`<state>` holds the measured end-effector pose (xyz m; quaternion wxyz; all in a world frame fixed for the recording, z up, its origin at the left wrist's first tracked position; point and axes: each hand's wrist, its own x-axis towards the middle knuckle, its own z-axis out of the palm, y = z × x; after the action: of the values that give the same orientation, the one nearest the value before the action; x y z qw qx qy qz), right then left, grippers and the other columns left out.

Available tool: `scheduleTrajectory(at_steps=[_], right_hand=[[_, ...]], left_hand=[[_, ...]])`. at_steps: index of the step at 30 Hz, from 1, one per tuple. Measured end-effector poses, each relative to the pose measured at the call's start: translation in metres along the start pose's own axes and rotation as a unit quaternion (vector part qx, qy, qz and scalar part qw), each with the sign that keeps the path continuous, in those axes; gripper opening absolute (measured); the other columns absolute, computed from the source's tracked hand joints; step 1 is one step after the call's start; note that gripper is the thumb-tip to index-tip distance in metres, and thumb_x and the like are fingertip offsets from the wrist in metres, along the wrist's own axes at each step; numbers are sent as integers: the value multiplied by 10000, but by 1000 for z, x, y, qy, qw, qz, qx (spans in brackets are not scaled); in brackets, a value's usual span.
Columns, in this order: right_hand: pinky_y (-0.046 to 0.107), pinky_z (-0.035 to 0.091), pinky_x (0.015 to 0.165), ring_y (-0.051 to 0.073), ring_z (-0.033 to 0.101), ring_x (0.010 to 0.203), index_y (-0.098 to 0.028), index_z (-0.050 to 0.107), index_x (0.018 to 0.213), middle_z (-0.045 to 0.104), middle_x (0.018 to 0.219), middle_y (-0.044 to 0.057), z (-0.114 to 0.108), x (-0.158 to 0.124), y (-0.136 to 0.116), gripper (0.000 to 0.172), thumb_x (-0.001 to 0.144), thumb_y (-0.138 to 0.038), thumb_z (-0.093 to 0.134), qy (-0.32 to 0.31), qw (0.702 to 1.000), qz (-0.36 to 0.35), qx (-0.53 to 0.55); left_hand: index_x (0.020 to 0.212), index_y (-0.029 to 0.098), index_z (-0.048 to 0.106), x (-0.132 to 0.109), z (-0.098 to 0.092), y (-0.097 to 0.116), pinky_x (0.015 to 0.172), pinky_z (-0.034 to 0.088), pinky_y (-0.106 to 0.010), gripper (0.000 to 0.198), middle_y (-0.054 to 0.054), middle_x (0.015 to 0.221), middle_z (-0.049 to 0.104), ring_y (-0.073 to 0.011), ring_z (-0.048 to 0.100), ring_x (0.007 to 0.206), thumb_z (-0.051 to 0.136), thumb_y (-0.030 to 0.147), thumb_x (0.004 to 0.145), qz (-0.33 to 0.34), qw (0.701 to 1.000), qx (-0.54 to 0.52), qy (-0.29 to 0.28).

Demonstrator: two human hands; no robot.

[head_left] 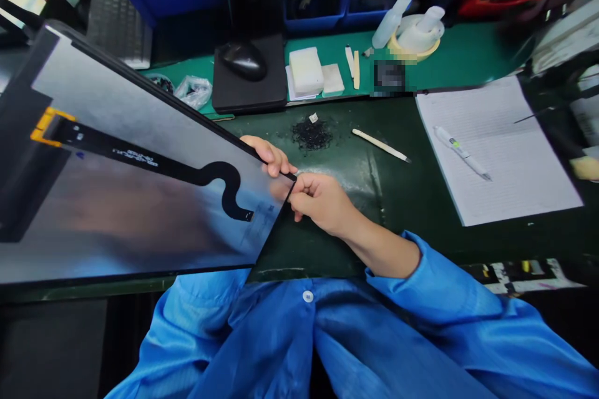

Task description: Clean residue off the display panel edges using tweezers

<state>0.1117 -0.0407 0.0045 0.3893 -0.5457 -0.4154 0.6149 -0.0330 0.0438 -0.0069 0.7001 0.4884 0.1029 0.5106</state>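
Note:
A large display panel [154,218] with a silvery back stands tilted over the left part of the bench. A black ribbon cable [182,168] curves along its back, with an orange-edged connector [52,127] at one end. Behind its upper right edge, my left hand [271,156] grips the panel, fingers curled over the border; the panel hides part of this hand. My right hand [325,202] is closed in a pinch against the panel's right corner. What lies between its thumb and forefinger is too small to make out.
Black crumbs [311,134] lie in a pile behind the hands, near a thin pale stick tool [381,145]. A paper sheet [505,156] bearing a pen [462,153] is at right. Farther back are a mouse [244,61], a white sponge block [306,70] and a dropper bottle [397,12].

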Motion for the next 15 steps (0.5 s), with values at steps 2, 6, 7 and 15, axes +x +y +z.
scheduleTrajectory(at_steps=[2,6,7,15], right_hand=[[228,389,442,121,546,428,-214,547,595,566,463,-43,1,2,3,49,614,-237,585,7,1000,3,4],[233,380,439,121,528,426,-215,549,602,569,458,-38,1,4,5,42,624,-223,584,9,1000,7,2],[234,380,440,121,527,427,-216,547,602,569,460,-39,1,3,4,42,626,-217,582,10,1000,8,0],[222,394,425,105,525,429,-204,576,608,569,489,-42,-1,-3,-7,27,614,-218,554,12,999,-40,3]], left_hand=[[723,171,569,1,5,2,661,626,-361,396,9,558,496,-137,590,609,740,523,786,-6,1000,6,4],[715,166,553,1,6,1,649,620,-374,450,15,552,470,-132,563,595,790,549,724,-24,999,18,24],[730,170,556,0,5,-1,656,619,-386,462,15,557,459,-135,558,602,787,570,716,-25,999,19,29],[780,189,455,1,-10,-10,647,600,-360,485,36,565,374,-108,491,556,706,596,700,0,997,-52,61]])
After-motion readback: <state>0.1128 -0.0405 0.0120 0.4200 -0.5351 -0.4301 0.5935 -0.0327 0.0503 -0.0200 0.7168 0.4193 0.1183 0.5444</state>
